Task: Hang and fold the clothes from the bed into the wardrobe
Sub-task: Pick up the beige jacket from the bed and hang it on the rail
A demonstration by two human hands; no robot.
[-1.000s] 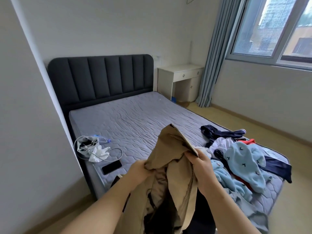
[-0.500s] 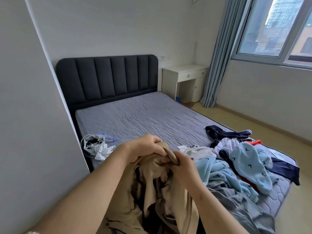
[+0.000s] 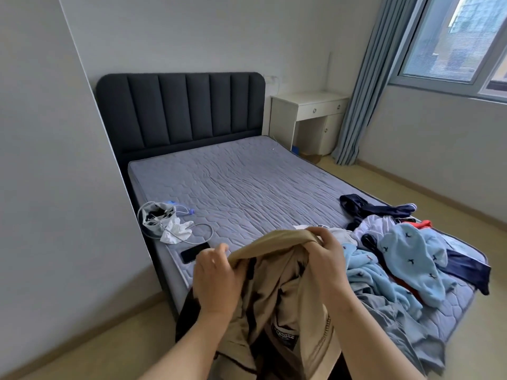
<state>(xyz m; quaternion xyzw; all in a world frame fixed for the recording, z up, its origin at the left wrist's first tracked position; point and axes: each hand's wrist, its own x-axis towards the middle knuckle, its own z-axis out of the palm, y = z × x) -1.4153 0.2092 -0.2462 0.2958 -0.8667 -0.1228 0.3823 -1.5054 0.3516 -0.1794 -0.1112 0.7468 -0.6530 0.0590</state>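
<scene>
Over the bed [image 3: 247,185] foot, both hands clamp the tan jacket [image 3: 277,283]: left hand [image 3: 216,281], right hand [image 3: 326,261]. Find collar, shake it flat before hanging.

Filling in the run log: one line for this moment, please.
left hand grips tan jacket | right hand grips it too | clothes pile on bed | wardrobe unseen
</scene>
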